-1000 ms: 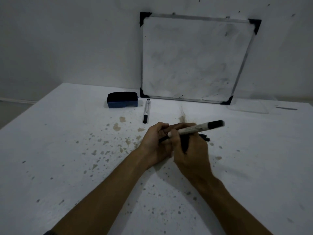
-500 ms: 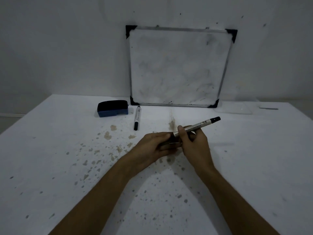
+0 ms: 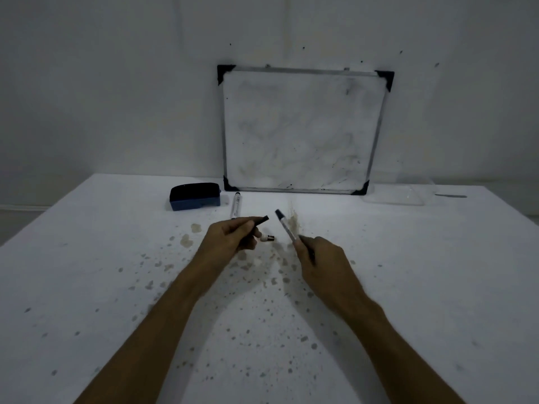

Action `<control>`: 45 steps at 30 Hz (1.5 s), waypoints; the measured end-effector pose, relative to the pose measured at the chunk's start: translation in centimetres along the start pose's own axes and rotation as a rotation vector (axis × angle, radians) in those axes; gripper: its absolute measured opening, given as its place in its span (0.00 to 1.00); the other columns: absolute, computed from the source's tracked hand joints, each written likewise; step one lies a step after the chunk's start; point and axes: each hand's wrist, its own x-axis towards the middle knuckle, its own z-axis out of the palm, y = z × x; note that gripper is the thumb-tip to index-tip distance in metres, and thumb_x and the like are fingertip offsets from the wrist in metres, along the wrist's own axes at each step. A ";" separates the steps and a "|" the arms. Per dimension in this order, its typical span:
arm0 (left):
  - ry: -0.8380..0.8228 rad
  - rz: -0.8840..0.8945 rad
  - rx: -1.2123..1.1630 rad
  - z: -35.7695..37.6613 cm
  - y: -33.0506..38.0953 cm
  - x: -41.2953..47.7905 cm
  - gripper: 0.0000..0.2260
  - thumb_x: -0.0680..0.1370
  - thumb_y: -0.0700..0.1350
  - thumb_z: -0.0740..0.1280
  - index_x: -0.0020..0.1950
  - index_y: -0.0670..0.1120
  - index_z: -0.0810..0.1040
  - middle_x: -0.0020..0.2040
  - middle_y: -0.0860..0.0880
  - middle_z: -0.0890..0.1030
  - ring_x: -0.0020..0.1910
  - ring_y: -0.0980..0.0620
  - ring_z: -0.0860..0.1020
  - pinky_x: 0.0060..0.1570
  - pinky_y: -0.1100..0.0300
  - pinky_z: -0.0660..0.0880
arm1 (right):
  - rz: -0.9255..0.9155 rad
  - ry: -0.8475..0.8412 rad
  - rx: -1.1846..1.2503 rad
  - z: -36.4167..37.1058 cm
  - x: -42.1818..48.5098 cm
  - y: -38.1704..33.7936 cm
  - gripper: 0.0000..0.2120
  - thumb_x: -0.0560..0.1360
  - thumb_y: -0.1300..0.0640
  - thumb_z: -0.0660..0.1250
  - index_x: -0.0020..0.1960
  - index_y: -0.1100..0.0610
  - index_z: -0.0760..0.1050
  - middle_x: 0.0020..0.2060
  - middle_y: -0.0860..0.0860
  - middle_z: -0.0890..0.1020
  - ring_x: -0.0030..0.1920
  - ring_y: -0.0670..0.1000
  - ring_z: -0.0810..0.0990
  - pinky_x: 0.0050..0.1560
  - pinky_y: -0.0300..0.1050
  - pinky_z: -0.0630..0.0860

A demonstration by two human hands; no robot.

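Note:
My left hand grips a black marker cap that points up and to the right. My right hand holds a white marker by its lower part, its dark end aimed away toward the whiteboard. The two hands are apart, with a small gap between cap and marker. A short white stub with a dark tip shows just beside my left fingers; I cannot tell whether it is held. The smudged whiteboard leans on the wall at the back of the table.
A second capped marker lies on the stained white table behind my left hand. A blue eraser with a black top sits left of it. A clear plastic tray lies at the back right.
My hands were joined on one marker; now they have pulled apart, the left keeping the black cap and the right swinging the marker body to point away.

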 end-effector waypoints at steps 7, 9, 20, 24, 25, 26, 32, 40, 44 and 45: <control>0.084 0.131 0.102 0.5 -1.1 -0.1 0.09 0.82 0.41 0.68 0.60 0.41 0.82 0.49 0.46 0.89 0.45 0.51 0.87 0.47 0.59 0.83 | -0.019 0.080 -0.209 2.2 -1.2 -1.4 0.16 0.83 0.48 0.61 0.61 0.56 0.81 0.46 0.52 0.80 0.40 0.49 0.77 0.42 0.38 0.72; 0.096 0.143 0.136 0.6 -1.2 -0.2 0.08 0.82 0.43 0.69 0.59 0.41 0.83 0.47 0.47 0.89 0.43 0.53 0.86 0.45 0.59 0.83 | -0.008 0.079 -0.236 2.5 -1.5 -1.6 0.18 0.82 0.46 0.61 0.63 0.56 0.79 0.53 0.53 0.82 0.46 0.51 0.81 0.47 0.42 0.77; -0.034 0.179 0.313 3.6 0.4 -2.2 0.05 0.79 0.47 0.73 0.52 0.57 0.83 0.45 0.59 0.87 0.45 0.63 0.84 0.45 0.68 0.80 | -0.157 0.169 0.144 -1.8 -0.9 -1.2 0.19 0.77 0.52 0.73 0.66 0.54 0.77 0.53 0.49 0.77 0.39 0.34 0.76 0.42 0.21 0.70; -0.072 0.171 0.286 5.3 0.9 -3.1 0.04 0.80 0.44 0.72 0.54 0.48 0.82 0.42 0.53 0.88 0.41 0.59 0.86 0.42 0.67 0.80 | -0.184 0.180 0.148 -3.8 -1.0 -0.5 0.11 0.76 0.53 0.74 0.57 0.53 0.83 0.48 0.46 0.81 0.41 0.40 0.79 0.43 0.24 0.72; -0.075 0.164 0.289 5.7 1.0 -3.2 0.04 0.80 0.44 0.72 0.54 0.47 0.82 0.42 0.52 0.88 0.41 0.58 0.86 0.42 0.66 0.80 | -0.166 0.182 0.147 -4.1 -1.2 -0.2 0.10 0.76 0.52 0.74 0.56 0.52 0.83 0.48 0.45 0.82 0.40 0.42 0.79 0.43 0.24 0.72; -0.078 0.151 0.287 6.0 1.2 -3.2 0.05 0.80 0.45 0.72 0.54 0.46 0.83 0.42 0.50 0.88 0.41 0.55 0.86 0.43 0.64 0.81 | -0.155 0.183 0.150 -4.5 -1.4 0.1 0.09 0.76 0.51 0.74 0.55 0.52 0.83 0.47 0.44 0.82 0.41 0.43 0.80 0.43 0.25 0.71; -0.238 0.085 0.271 9.8 3.4 -1.6 0.10 0.79 0.46 0.73 0.54 0.41 0.84 0.39 0.48 0.88 0.36 0.55 0.84 0.43 0.62 0.81 | -0.179 0.117 0.046 -8.8 -2.5 2.8 0.07 0.79 0.51 0.71 0.55 0.50 0.82 0.46 0.44 0.82 0.43 0.41 0.79 0.44 0.24 0.69; -0.369 -0.001 0.401 20.7 3.5 5.6 0.23 0.85 0.61 0.57 0.60 0.45 0.81 0.51 0.48 0.87 0.53 0.46 0.84 0.54 0.54 0.80 | 0.038 0.273 -0.057 -16.0 -0.8 10.7 0.06 0.79 0.53 0.70 0.55 0.52 0.82 0.47 0.47 0.82 0.41 0.44 0.80 0.42 0.33 0.72; -0.207 0.061 0.811 25.8 -0.9 9.3 0.24 0.83 0.59 0.62 0.71 0.44 0.75 0.70 0.44 0.78 0.69 0.44 0.75 0.70 0.50 0.70 | 0.104 0.306 -0.094 -18.4 2.8 14.9 0.06 0.78 0.53 0.70 0.54 0.51 0.82 0.47 0.48 0.80 0.39 0.42 0.76 0.40 0.30 0.68; -0.172 0.072 0.870 26.6 -1.9 9.5 0.26 0.82 0.59 0.63 0.74 0.44 0.72 0.73 0.44 0.74 0.72 0.43 0.72 0.73 0.50 0.67 | 0.104 0.305 -0.109 -18.8 4.1 15.8 0.06 0.78 0.53 0.71 0.54 0.51 0.82 0.47 0.49 0.80 0.39 0.43 0.76 0.40 0.33 0.69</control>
